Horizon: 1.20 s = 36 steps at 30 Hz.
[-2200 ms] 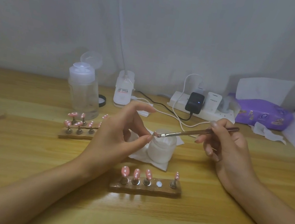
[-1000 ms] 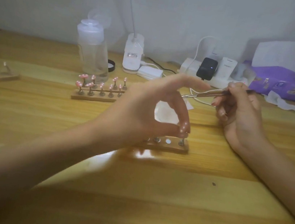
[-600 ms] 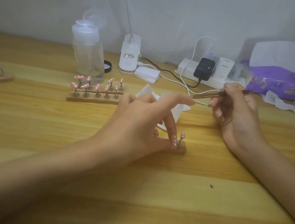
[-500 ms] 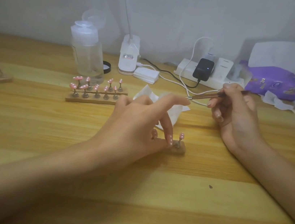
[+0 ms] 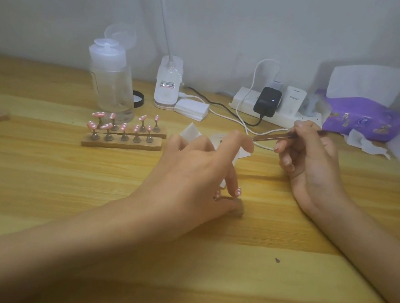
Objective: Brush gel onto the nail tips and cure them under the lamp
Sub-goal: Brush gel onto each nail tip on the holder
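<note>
The right hand (image 5: pixel 312 164) pinches the brush (image 5: pixel 273 136) between thumb and curled fingers. The brush's long axis runs almost level across the table (image 5: pixel 35 179), its back end slightly up and to the right. Its working end points left and stops just beside the left index fingertip (image 5: pixel 246 143).

The left hand (image 5: pixel 195 176) lies over the near holder (image 5: pixel 238 209), hiding all but its right end. The index finger is stretched out above. The middle finger and thumb are curled down and pinch a pink tip (image 5: pixel 217 194) at the holder. A second tip (image 5: pixel 238 191) stands upright just right of the middle finger.

The far holder (image 5: pixel 123 139) sits to the left with two rows of upright pink tips. Behind it stands a clear bottle (image 5: pixel 112 80). The lamp (image 5: pixel 168 82) stands at the back near a power strip (image 5: pixel 244 101).
</note>
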Each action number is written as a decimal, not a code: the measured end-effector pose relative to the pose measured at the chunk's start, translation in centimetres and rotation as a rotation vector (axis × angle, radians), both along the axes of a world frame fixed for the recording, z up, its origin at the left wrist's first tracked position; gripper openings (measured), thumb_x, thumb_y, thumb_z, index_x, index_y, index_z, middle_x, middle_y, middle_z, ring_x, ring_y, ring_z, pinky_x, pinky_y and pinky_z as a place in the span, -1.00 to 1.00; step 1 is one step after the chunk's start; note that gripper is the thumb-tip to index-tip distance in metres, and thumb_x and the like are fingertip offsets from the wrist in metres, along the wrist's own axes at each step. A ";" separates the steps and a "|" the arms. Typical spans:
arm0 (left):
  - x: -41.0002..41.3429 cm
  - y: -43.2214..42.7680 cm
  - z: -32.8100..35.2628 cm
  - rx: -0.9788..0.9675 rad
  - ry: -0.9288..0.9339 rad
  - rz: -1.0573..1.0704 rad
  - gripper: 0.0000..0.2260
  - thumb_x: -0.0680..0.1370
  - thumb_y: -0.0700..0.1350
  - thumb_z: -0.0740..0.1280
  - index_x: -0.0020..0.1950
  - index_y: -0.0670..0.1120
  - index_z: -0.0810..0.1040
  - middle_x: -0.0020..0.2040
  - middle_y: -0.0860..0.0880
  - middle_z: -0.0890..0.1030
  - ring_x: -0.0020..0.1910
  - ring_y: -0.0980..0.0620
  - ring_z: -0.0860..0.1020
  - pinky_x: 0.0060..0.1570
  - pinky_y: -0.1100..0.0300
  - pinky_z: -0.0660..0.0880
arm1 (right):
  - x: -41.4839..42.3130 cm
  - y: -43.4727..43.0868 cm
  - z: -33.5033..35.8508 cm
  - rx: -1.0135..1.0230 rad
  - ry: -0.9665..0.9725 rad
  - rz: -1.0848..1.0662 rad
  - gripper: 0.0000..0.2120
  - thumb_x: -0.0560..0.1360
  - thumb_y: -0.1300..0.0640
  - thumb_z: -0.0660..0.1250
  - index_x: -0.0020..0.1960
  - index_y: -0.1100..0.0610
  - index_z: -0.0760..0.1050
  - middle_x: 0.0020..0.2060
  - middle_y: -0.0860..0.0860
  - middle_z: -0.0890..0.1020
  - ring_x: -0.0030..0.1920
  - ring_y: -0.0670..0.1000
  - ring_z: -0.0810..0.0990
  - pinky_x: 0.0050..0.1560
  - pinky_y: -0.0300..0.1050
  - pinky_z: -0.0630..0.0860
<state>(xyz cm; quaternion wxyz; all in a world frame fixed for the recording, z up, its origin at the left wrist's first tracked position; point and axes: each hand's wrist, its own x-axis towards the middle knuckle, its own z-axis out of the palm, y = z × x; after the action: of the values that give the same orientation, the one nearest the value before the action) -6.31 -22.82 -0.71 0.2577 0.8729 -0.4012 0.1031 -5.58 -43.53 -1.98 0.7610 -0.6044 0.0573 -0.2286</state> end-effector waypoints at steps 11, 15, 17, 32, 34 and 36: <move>-1.2 -0.4 0.7 0.121 -0.299 -0.077 -0.42 0.45 -0.13 0.45 0.43 0.16 0.39 -0.16 0.20 0.62 0.02 0.10 0.52 0.14 -0.01 0.31 | -0.1 0.2 0.1 0.025 -0.024 -0.022 -0.75 0.65 0.12 0.20 -0.21 0.10 0.39 -0.51 0.02 0.57 -0.55 -0.07 0.39 -0.52 -0.29 0.29; -1.0 0.1 1.7 -0.118 -0.375 -0.187 -0.43 0.42 -0.23 0.47 0.41 0.05 0.47 -0.19 0.16 0.62 -0.14 0.08 0.57 -0.01 0.05 0.46 | -0.3 0.3 0.3 -0.032 -0.107 -0.019 -0.68 0.65 0.15 0.17 -0.28 0.00 0.43 -0.52 -0.05 0.55 -0.51 -0.08 0.43 -0.50 -0.28 0.30; 0.1 0.8 3.2 -0.336 -0.193 -0.208 -0.43 0.48 -0.25 0.44 0.45 0.05 0.39 -0.18 0.15 0.61 -0.15 0.20 0.56 -0.08 0.27 0.48 | -0.5 0.6 0.5 -0.164 -0.147 0.021 -0.72 0.63 0.11 0.17 -0.25 -0.03 0.42 -0.50 -0.03 0.55 -0.51 -0.05 0.44 -0.52 -0.27 0.28; 6.1 2.9 -0.6 -0.714 0.319 -0.133 -0.54 0.49 -0.26 0.48 0.34 0.01 0.47 -0.16 0.03 0.67 0.00 0.01 0.66 -0.17 0.00 0.62 | -0.2 1.6 4.2 -0.836 -0.179 0.204 -0.79 0.64 0.14 0.23 -0.17 0.15 0.41 -0.40 0.11 0.62 -0.41 0.06 0.58 -0.40 -0.30 0.42; 6.2 2.9 -1.1 -0.761 0.347 -0.113 -0.52 0.48 -0.27 0.49 0.33 0.03 0.47 -0.16 0.03 0.68 0.00 0.01 0.67 -0.12 0.02 0.62 | -0.2 1.7 3.9 -0.840 -0.186 0.231 -0.79 0.64 0.16 0.23 -0.17 0.16 0.41 -0.39 0.12 0.62 -0.41 0.06 0.57 -0.38 -0.33 0.41; 6.2 2.8 -1.3 -0.778 0.356 -0.109 -0.50 0.47 -0.27 0.51 0.33 0.03 0.47 -0.16 0.02 0.67 0.00 -0.02 0.68 -0.07 -0.01 0.63 | -0.2 1.7 3.8 -0.825 -0.181 0.248 -0.79 0.63 0.14 0.22 -0.17 0.16 0.41 -0.39 0.13 0.62 -0.42 0.07 0.57 -0.40 -0.28 0.42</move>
<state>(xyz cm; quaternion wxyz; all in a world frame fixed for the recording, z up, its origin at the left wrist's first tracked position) -0.09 -19.99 -2.05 0.6381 0.6924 -0.3270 0.0806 -5.74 -41.83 1.86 0.4797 -0.8375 -0.1787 -0.1911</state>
